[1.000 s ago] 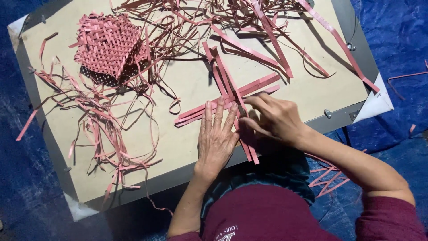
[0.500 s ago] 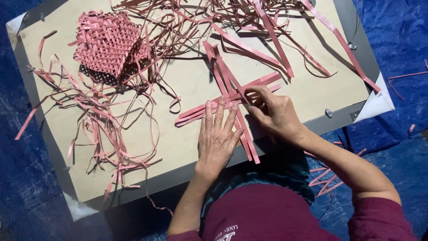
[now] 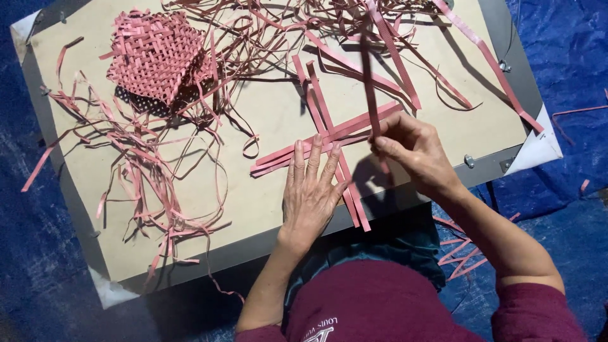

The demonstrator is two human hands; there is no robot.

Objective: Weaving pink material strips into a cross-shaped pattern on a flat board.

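The right hand (image 3: 415,152) has its grip pinched together on one pink strip (image 3: 368,82), thumb and forefinger closed on its lower end so that the strip stands up off the board and runs away toward the far edge. The left hand (image 3: 310,190) holds nothing; it lies flat with fingers spread, pressing down on the crossed strips (image 3: 329,133), a small lattice of pink strips laid at right angles near the middle of the near edge of the work board (image 3: 278,209). The two hands sit just beside each other, the lifted strip rising at the right side of the crossing. Judged from this position, the step is threading the lifted strip into the crossing, and it will go well only if the flat hand keeps the laid strips from sliding while the strip is fed over and under in turn, kept flat rather than twisted, then pushed snug against its neighbour. The woven mat (image 3: 155,54), a finished square of the same pink material, lies toward the far left corner, well apart from the hands. Loose strips (image 3: 152,190) are scattered along the left side and far edge. The board rests on a blue tarpaulin (image 3: 570,57).
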